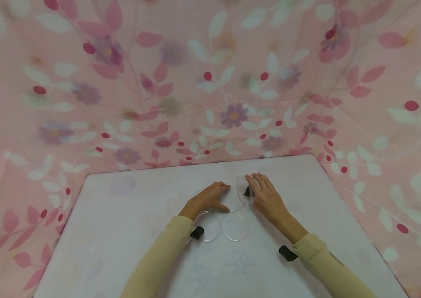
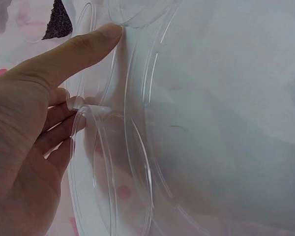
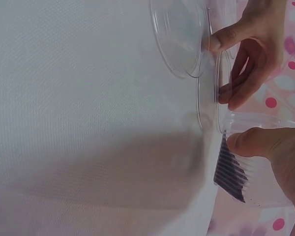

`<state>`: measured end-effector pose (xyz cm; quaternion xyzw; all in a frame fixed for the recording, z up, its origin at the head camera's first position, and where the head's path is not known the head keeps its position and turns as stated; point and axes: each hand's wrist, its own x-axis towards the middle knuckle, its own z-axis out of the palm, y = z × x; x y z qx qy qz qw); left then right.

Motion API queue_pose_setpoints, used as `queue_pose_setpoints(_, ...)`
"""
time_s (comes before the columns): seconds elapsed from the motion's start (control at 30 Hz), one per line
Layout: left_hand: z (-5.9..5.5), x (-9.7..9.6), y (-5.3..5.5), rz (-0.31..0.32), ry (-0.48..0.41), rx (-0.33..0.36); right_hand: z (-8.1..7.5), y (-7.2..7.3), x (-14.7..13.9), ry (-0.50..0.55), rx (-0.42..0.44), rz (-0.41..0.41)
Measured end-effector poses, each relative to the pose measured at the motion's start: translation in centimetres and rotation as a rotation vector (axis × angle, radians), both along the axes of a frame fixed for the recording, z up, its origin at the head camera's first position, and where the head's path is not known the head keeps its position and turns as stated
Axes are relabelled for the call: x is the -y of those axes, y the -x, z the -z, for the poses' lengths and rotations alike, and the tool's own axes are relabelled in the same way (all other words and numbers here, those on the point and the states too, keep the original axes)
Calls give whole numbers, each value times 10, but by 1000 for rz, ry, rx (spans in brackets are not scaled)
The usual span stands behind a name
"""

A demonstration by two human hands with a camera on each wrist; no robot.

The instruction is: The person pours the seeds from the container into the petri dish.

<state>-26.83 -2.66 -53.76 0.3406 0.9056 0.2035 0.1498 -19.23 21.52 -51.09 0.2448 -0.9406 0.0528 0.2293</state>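
My right hand grips a tilted clear plastic container. Fine dark grains lie against its ridged wall, on the side facing the dishes. The grains' exact kind cannot be told. Left of it, my left hand spans a clear round petri dish, thumb at the near rim and fingers at the far side. In the left wrist view the thumb touches a transparent rim, and the other fingers bend behind the dishes. Whether any grains are in this dish cannot be told.
Several more clear dishes stand close by: one at the near right, one beside it, and others partly behind the left hand and forearm. The white-covered table meets a pink floral curtain at the back and sides.
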Motion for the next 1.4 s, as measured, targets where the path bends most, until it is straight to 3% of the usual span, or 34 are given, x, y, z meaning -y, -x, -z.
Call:
queue_pose_setpoints(0.63, 1, -1, -3, -15, 44, -31, 2, 1, 4, 28, -33, -74)
queue_pose_setpoints(0.9, 2, 2, -3, -36, 47, -2, -1, 3, 10, -19, -47, -93)
queue_pose_setpoints(1.1, 6, 5, -2, -33, 47, -20, -3, 3, 15, -86, -65, -88)
queue_pose_setpoints(1.4, 2, 1, -3, -18, 38, -20, -3, 1, 13, -110, -67, -76)
